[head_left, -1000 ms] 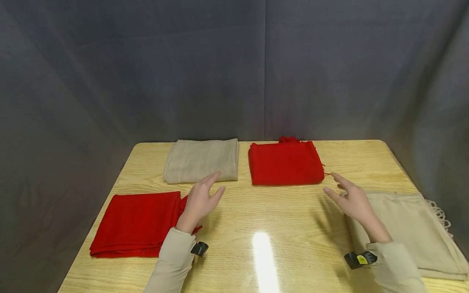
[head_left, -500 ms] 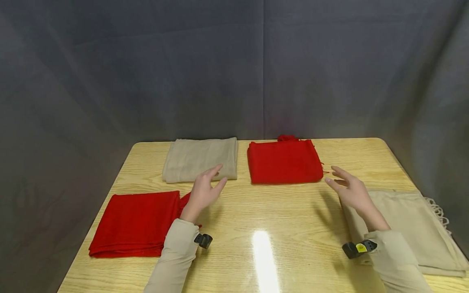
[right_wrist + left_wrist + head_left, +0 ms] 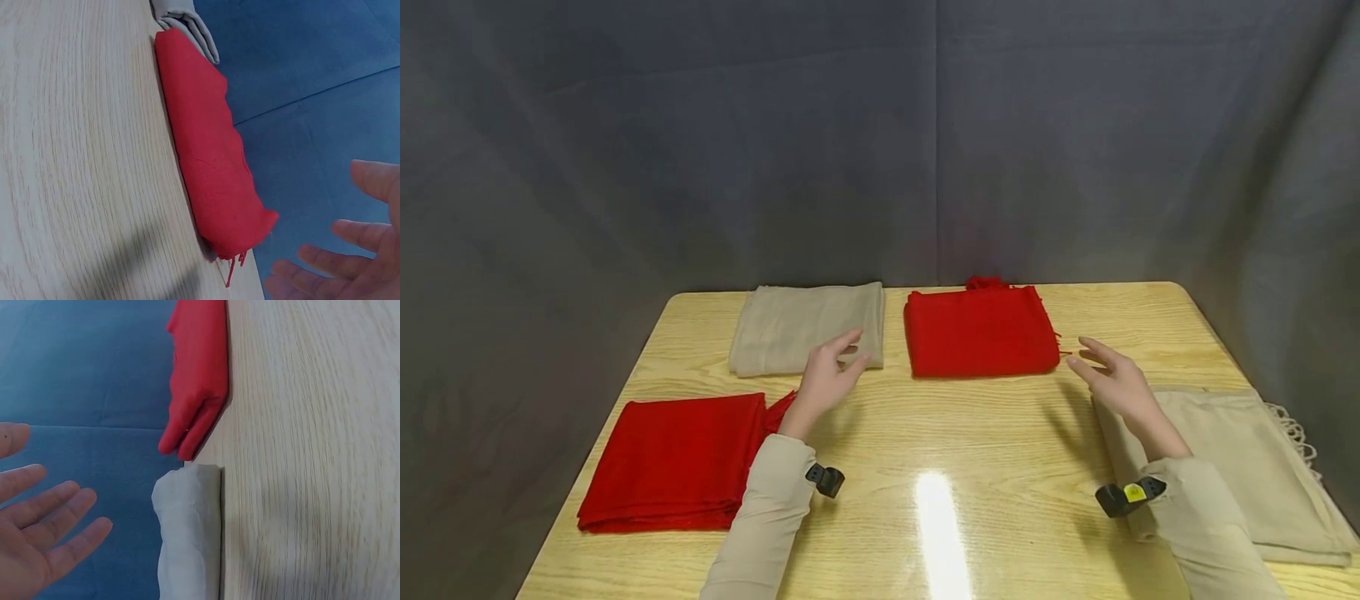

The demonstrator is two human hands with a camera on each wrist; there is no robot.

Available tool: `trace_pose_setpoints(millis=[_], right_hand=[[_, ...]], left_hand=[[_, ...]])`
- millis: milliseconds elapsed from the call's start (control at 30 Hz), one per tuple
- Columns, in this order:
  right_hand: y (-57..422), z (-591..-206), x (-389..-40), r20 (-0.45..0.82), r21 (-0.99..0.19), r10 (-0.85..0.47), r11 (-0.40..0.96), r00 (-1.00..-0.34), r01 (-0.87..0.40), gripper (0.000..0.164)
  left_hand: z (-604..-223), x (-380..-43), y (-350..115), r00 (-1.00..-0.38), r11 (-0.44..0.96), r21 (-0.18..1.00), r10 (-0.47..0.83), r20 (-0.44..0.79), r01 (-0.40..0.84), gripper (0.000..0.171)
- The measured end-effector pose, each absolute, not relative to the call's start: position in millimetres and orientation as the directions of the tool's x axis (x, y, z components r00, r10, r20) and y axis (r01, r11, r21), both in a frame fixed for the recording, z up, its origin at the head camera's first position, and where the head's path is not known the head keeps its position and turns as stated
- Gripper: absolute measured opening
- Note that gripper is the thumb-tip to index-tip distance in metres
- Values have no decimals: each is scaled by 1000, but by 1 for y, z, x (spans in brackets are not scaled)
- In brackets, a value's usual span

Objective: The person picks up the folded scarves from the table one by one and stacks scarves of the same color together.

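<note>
1. A dark curtain (image 3: 850, 142) is hanging behind the back red cloth (image 3: 981, 332) and along both sides of the table (image 3: 992, 446).
2. The wooden table is spreading out under the back red cloth, with a streak of light (image 3: 942, 533) shining well in front of that cloth.
3. Three more folded cloths are lying around the back red cloth: the back beige cloth (image 3: 797, 321) just left of it, the near red cloth (image 3: 673, 458) well to its front left, the near beige cloth (image 3: 1247, 475) to its front right. All are keeping their places.
4. Compared with a second ago, the left hand (image 3: 826, 377) is edging farther forward, to the front left of the back red cloth; the right hand (image 3: 1118, 390) is advancing less, near that cloth's right end. Both appear to be approaching the back pair, handling nothing.
5. The left fingers (image 3: 78, 547) are splaying loosely, two lying close together; the right fingers (image 3: 337, 262) are fanning apart, pinching nothing.
</note>
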State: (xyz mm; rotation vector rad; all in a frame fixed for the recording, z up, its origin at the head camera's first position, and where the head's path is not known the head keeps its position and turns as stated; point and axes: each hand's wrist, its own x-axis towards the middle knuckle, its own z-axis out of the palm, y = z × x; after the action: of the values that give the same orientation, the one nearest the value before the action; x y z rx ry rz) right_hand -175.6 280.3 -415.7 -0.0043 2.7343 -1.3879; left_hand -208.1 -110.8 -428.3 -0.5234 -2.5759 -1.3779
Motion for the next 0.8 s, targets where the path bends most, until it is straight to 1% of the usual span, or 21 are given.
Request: trace_pose_setpoints(millis=[467,633,800], right_hand=[[279,-421,-194,-80,-800,-50,600,-996,34,65],[278,-422,-200,-104,-809,-54,586,-993,53,69],[278,-424,-206,-111,-816,-53,575,-992,60,68]], left_hand=[[-434,-224,-93,-924,488,787,240,296,379,41],[-434,-229,-87,-921,499,775,254,297,388,42],[-436,-238,-81,-917,490,779,277,286,391,43]])
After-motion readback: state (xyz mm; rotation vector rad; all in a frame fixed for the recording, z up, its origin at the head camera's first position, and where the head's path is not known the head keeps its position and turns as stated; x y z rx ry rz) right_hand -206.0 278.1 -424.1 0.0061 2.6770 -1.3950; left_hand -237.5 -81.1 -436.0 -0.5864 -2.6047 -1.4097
